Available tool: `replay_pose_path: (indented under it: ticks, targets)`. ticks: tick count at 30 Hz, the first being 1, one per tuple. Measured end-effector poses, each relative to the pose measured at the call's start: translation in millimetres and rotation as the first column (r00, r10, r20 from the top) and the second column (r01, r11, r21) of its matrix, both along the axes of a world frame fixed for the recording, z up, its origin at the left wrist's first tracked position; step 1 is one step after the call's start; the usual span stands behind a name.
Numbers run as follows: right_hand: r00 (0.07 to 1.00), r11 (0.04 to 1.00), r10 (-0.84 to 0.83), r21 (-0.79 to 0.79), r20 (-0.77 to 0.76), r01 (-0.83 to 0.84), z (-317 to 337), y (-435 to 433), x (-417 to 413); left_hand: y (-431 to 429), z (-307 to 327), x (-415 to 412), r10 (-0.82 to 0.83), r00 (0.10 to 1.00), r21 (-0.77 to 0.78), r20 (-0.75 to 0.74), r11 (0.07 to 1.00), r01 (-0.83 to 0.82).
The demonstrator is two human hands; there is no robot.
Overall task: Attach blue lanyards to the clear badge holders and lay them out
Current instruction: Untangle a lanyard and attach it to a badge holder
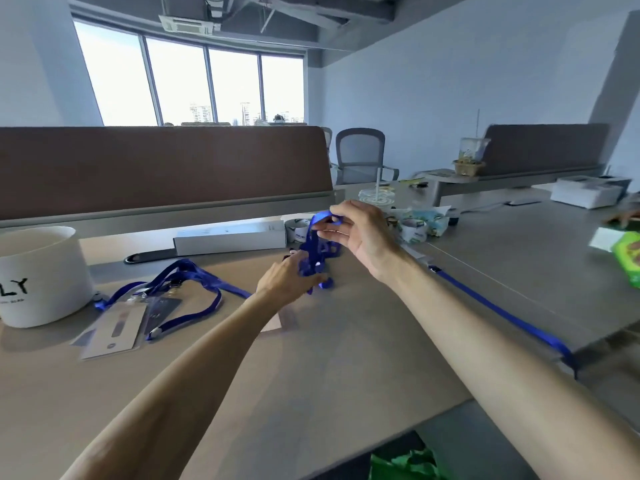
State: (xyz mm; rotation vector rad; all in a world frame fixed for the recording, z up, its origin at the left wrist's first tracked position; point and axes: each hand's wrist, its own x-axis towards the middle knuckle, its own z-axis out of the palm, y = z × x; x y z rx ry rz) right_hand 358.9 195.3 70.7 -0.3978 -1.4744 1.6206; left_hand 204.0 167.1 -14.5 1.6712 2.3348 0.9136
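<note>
A bundle of blue lanyards sits mid-desk, partly lifted. My right hand pinches a loop of one lanyard at the top of the bundle. My left hand grips the lower part of the same bundle just above the desk. To the left lie clear badge holders with blue lanyards clipped to them, spread flat on the desk. Another blue lanyard stretches straight along the desk on the right, under my right forearm.
A white round tub stands at the left. A long white box and a tape roll lie behind the bundle. Cups and wrappers crowd the back right. A brown partition closes the far edge.
</note>
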Motion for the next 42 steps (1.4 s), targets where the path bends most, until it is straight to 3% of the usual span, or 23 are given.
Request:
replay_pose_path:
  ticks: [4, 6, 8, 10, 14, 17, 22, 27, 30, 32, 34, 36, 37, 39, 41, 42]
  targets:
    - [0.996, 0.995, -0.092, -0.044, -0.009, 0.091, -3, 8, 29, 17, -5, 6, 0.028, 0.998, -0.009, 0.064, 1.000, -0.027]
    - [0.970, 0.976, -0.216, -0.013, 0.112, 0.219, -14, 17, 43, 23, -4, -1, 0.079, 0.995, 0.009, 0.058, 0.997, -0.080]
    - [0.885, 0.949, -0.316, 0.101, 0.342, 0.300, -30, 26, 52, 26, 9, -7, 0.086, 0.992, 0.070, 0.091, 0.993, -0.093]
    - [0.777, 0.950, -0.313, 0.188, 0.546, 0.250, -48, 31, 54, 25, 33, -6, -0.014, 0.987, 0.131, 0.158, 0.991, -0.007]
    - [0.645, 0.950, -0.282, 0.302, 0.711, 0.083, -81, 37, 32, 19, 72, -4, -0.134, 0.976, 0.246, 0.173, 0.965, 0.089]
    - [0.621, 0.873, -0.367, 0.487, 0.692, -0.027, -100, 40, 1, 11, 81, -7, -0.239, 0.880, 0.283, 0.410, 0.951, 0.126]
    - [0.639, 0.848, -0.363, 0.525, 0.678, -0.076, -121, 58, -52, -5, 84, -22, -0.254, 0.676, 0.297, 0.691, 0.953, 0.055]
    - [0.547, 0.745, -0.502, 0.656, 0.669, -0.119, -122, 95, -82, -9, 82, -52, -0.145, 0.741, 0.261, 0.656, 0.965, -0.041]
    - [0.479, 0.713, -0.642, 0.696, 0.599, 0.085, -101, 120, -85, -12, 81, -78, -0.075, 0.756, 0.294, 0.650, 0.943, -0.159]
    - [0.506, 0.722, -0.657, 0.659, 0.559, 0.209, -86, 132, -88, -14, 78, -94, -0.047, 0.762, 0.287, 0.645, 0.940, -0.185]
    - [0.522, 0.790, -0.534, 0.612, 0.665, 0.028, -76, 133, -94, -18, 76, -103, -0.020, 0.768, 0.250, 0.640, 0.951, -0.183]
    - [0.422, 0.818, -0.392, 0.520, 0.817, -0.246, -67, 123, -99, -19, 75, -107, -0.014, 0.769, 0.220, 0.639, 0.962, -0.165]
    - [0.397, 0.825, -0.352, 0.481, 0.848, -0.296, -61, 116, -101, -18, 74, -108, -0.015, 0.762, 0.212, 0.647, 0.964, -0.161]
    - [0.447, 0.837, -0.323, 0.472, 0.835, -0.277, -52, 101, -106, -16, 71, -108, 0.002, 0.735, 0.190, 0.678, 0.966, -0.177]
    - [0.580, 0.848, -0.280, 0.480, 0.765, -0.224, -49, 86, -111, -14, 67, -108, 0.006, 0.702, 0.169, 0.713, 0.969, -0.179]
    - [0.660, 0.876, -0.160, 0.414, 0.734, -0.248, -48, 76, -112, -14, 65, -106, -0.002, 0.694, 0.161, 0.720, 0.973, -0.165]
